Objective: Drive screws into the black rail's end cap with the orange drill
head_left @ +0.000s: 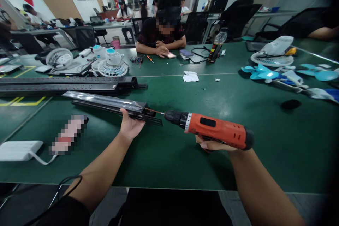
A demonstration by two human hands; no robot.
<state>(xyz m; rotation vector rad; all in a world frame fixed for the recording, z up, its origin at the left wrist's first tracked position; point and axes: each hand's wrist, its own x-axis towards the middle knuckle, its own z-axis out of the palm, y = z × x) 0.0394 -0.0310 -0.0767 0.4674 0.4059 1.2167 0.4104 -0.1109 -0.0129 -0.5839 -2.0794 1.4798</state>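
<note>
My right hand (209,143) is wrapped round the handle of an orange and black cordless drill (217,129), which lies level and points left. A long thin bit runs from its chuck to the near end of a black metal rail (113,107) with a shiny clear top face. Whether the bit tip touches a screw there is too small to tell. Around that rail's end, my left hand (131,126) is closed, the thumb on top and the fingers underneath. Behind it, more long black rails (66,84) lie side by side on the green table (180,162).
A blurred phone (69,136) and a white power bank (21,150) lie at the left. White fans (112,63) stand behind the rails. Blue fan blades (261,72) lie at the right, near a dark bottle (215,47). Across the table sits a person (161,31).
</note>
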